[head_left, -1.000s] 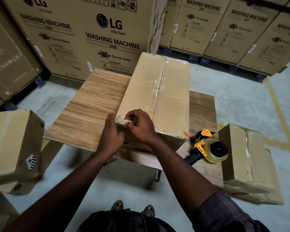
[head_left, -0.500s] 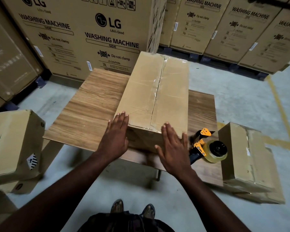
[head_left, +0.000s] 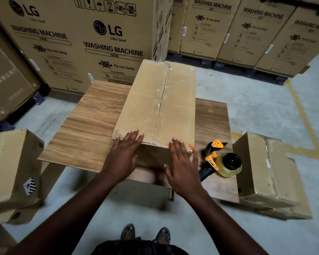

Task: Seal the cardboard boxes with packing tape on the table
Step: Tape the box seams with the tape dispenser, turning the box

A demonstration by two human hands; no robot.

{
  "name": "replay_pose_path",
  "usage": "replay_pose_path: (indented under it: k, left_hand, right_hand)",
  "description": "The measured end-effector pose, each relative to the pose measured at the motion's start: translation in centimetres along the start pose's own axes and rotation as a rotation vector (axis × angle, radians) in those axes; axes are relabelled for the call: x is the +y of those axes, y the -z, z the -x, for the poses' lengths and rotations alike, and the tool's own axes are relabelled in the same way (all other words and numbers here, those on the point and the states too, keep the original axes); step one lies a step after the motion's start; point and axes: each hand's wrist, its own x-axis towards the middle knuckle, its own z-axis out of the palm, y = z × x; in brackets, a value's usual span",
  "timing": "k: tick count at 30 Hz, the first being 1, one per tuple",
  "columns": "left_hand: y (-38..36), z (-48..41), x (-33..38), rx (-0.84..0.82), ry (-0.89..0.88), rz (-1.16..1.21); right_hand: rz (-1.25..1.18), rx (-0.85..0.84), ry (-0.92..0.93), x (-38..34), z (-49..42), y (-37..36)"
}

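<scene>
As the hands lie: left hand (head_left: 122, 155) and right hand (head_left: 182, 164) both flat, straight-fingered, at the near edge of the cardboard box (head_left: 155, 100).
Change: right hand no longer pinches the left corner.
Cardboard box: on the table (head_left: 92, 116).

Dark checked garment (head_left: 136, 248), open-toed sandals (head_left: 127, 232)

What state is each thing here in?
Long brown cardboard box: on the wooden table, flaps closed, clear tape along the centre seam.
Left hand: open, fingers flat on the box's near top edge.
Right hand: open, fingertips at the same edge.
Yellow-and-black tape dispenser: lying on the table right of the box, unheld, roll loaded.
Smaller cardboard box on the floor, right: closed.
</scene>
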Motion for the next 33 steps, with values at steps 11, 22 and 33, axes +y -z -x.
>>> replay_pose_path:
  k: [11, 22, 33]
  left_hand:
    - [-1.0, -2.1, 6.2, -0.132, -0.017, 0.115]
    - [0.2, -6.5, 3.6, -0.081, -0.034, 0.163]
    - [-1.8, -8.5, 2.7, -0.058, -0.070, 0.051]
  right_hand:
    - [-0.083, 0.018, -0.014, 1.5, 1.9, -0.1]
    - [-0.304, -0.027, 0.102, -0.3, -3.2, 2.2]
    - [-0.227, -0.237, 0.081, -0.4, -15.8, 2.1]
